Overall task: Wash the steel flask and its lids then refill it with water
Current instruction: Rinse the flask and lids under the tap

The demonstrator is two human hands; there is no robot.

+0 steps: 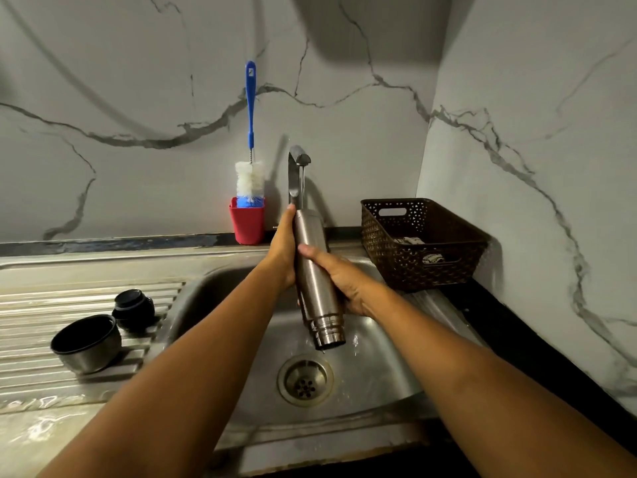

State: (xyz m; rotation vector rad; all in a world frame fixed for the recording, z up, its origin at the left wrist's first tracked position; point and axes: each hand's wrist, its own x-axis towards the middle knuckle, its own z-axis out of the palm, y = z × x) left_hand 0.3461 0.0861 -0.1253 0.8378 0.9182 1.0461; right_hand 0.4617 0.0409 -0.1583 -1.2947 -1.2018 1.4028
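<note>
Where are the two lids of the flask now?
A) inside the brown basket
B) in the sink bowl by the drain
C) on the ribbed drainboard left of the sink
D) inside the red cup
C: the steel cup lid and the black stopper lie on the ribbed drainboard.
</note>
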